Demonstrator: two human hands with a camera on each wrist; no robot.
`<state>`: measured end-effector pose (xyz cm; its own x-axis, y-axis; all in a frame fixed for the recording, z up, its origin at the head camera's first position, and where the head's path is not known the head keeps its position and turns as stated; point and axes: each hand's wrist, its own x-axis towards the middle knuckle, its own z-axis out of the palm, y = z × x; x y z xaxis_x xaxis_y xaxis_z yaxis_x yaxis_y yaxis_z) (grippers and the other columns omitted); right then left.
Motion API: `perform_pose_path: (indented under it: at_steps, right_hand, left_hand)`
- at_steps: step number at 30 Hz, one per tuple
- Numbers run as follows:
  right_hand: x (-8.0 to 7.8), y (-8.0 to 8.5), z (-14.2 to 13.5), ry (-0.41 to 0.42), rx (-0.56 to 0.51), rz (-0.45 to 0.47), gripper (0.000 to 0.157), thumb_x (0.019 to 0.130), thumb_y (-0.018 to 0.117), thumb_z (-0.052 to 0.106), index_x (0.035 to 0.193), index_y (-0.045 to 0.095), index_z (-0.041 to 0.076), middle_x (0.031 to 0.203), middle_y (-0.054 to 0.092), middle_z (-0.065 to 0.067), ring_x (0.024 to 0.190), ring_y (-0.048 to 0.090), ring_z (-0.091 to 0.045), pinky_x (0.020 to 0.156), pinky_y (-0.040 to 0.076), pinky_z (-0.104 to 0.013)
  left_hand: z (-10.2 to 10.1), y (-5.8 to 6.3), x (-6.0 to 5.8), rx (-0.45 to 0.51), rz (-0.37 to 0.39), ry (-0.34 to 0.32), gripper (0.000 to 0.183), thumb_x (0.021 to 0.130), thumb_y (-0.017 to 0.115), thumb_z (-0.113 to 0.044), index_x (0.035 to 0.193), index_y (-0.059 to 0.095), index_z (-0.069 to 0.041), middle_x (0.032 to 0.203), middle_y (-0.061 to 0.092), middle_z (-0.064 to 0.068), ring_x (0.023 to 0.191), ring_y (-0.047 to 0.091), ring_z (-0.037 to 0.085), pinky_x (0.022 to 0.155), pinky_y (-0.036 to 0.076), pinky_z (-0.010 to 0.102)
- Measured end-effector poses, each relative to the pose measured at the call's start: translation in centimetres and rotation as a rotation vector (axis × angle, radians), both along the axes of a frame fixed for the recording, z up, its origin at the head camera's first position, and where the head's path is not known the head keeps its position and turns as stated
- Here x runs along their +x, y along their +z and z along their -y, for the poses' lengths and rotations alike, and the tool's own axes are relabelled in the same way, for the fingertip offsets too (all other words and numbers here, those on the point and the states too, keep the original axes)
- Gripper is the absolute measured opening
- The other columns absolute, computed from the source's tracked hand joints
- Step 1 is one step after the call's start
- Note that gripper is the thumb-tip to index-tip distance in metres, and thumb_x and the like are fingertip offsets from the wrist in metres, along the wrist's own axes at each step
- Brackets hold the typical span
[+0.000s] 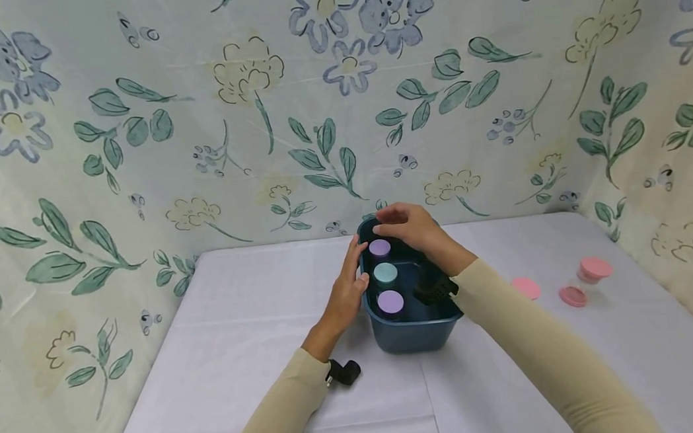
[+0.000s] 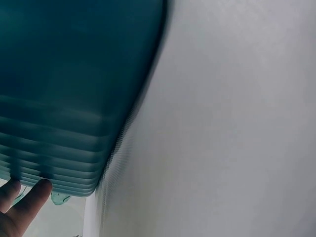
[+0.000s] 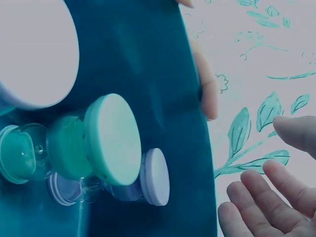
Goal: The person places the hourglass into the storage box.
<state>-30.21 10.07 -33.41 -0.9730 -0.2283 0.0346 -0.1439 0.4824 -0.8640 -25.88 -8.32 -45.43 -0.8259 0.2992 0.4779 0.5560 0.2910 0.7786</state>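
A dark teal bin (image 1: 416,338) stands on the table. Along its left inner side is a row of small jars: a near jar with a purple lid (image 1: 391,302), a middle one with a mint lid (image 1: 386,273) and a far one with a purple lid (image 1: 379,247). My left hand (image 1: 346,289) touches the bin's left side, its fingers (image 2: 32,202) extended against the ribbed outer wall. Over the far end of the bin is my right hand (image 1: 413,229), holding nothing. In the right wrist view its fingers (image 3: 276,202) are relaxed, with the thumb apart.
To the right of the bin, on the white-covered table (image 1: 256,301), are a flat pink disc (image 1: 526,289), a small pink lid (image 1: 573,296) and a clear jar with a pink top (image 1: 594,269). A floral cloth (image 1: 342,137) hangs behind the table's back edge.
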Motion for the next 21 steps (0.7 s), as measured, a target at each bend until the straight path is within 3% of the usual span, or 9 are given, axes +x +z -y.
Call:
perform_pose_path:
  at_steps: [8,18,21]
  right_hand:
    - [1.5,1.1,-0.9,0.032,-0.024,-0.024,0.048,0.087,0.07,0.031,0.129,0.058,0.011,0.13,0.06,-0.01,0.12,0.055,-0.027,0.102,0.042,-0.048]
    - [3.5,3.0,-3.4,0.029,-0.059,-0.112,0.052,0.088,0.07,0.034,0.131,0.056,0.01,0.133,0.057,-0.012,0.125,0.05,-0.028,0.104,0.039,-0.05]
    - [4.0,3.5,-4.4,0.008,-0.08,-0.143,0.052,0.088,0.068,0.035,0.133,0.055,0.011,0.135,0.056,-0.01,0.128,0.047,-0.027,0.106,0.035,-0.054]
  left_hand:
    - [-0.1,0.0,-0.1,0.007,0.008,-0.006,0.058,0.097,0.03,-0.032,0.154,0.02,-0.023,0.162,0.004,-0.008,0.148,0.008,0.017,0.111,0.018,0.062]
    - [-0.1,0.0,-0.1,0.028,0.001,-0.02,0.058,0.096,0.034,-0.015,0.152,0.023,-0.006,0.162,0.006,0.009,0.148,0.008,0.027,0.11,0.014,0.064]
    - [0.0,-0.1,-0.1,0.009,-0.016,0.0,0.057,0.097,0.033,-0.019,0.152,0.023,-0.009,0.162,0.006,0.005,0.148,0.009,0.023,0.111,0.016,0.061]
